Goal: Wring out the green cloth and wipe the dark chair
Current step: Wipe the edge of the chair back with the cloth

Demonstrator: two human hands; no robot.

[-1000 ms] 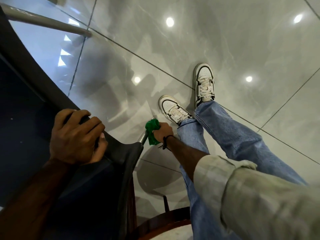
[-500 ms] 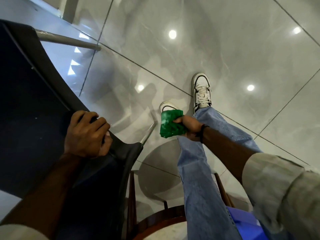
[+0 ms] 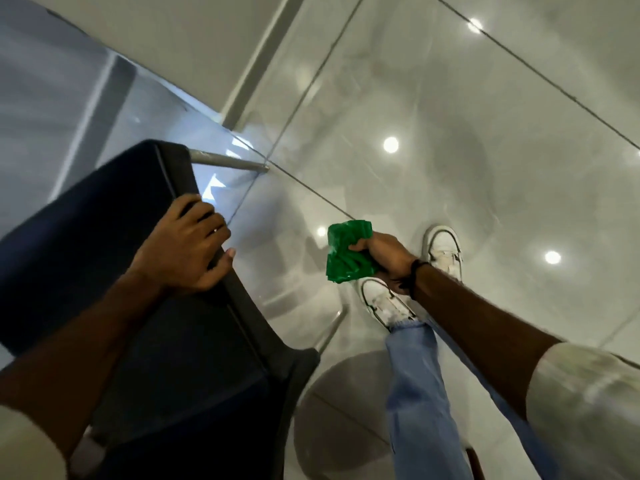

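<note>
The dark chair (image 3: 104, 244) fills the lower left, tipped over so its metal legs (image 3: 228, 163) point out sideways above the floor. My left hand (image 3: 187, 251) grips the chair's dark rim, fingers curled over the edge. My right hand (image 3: 388, 261) holds the folded green cloth (image 3: 348, 251) in the air to the right of the chair, apart from it, above my shoes. A second metal leg (image 3: 330, 329) shows below the cloth.
Glossy grey floor tiles (image 3: 485, 133) spread to the right with ceiling lights reflected in them. My white shoes (image 3: 445, 251) and blue jeans (image 3: 415, 393) stand right of the chair. A wall base (image 3: 256, 64) runs along the top left.
My right hand lifted the green cloth off the chair's leg and up to the right, and the cloth now shows as a flat fold. The view swung upward; my left hand still grips the rim.
</note>
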